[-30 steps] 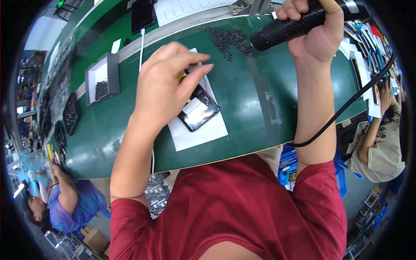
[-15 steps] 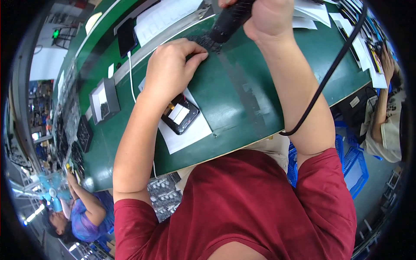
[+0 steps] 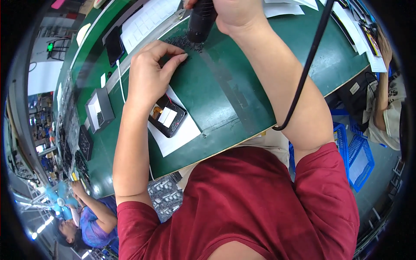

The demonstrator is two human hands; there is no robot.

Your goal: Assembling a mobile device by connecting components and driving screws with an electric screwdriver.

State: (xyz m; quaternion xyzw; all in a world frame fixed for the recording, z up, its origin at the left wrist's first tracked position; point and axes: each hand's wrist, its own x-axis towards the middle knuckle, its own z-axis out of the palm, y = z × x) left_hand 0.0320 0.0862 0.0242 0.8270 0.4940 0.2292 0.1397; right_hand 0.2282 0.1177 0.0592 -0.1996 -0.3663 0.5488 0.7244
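My right hand (image 3: 238,15), cut off by the top edge, is closed around a black cylindrical tool (image 3: 202,24). The tool tilts down, its wide end at a scatter of small black pieces (image 3: 177,42) on the green table. Just left of that end is my left hand (image 3: 147,71), thumb and forefinger drawn together in a pinch by the pieces. Anything between those fingertips is too small to make out. Below my left wrist, a black device housing (image 3: 179,123) with a white block and a red wire lies on a white paper sheet (image 3: 173,145).
A black cable (image 3: 299,95) hangs past my right forearm. Left of me are an open grey box (image 3: 106,112), a white cord (image 3: 120,80) and a black phone (image 3: 114,47). Papers (image 3: 284,9) lie at the far side. Co-workers sit left and right; blue baskets (image 3: 362,162) stand at lower right.
The whole view has shifted, so hands and table things appear farther left. The black tool stands more upright, its end still at the black pieces; my left hand keeps its pinch.
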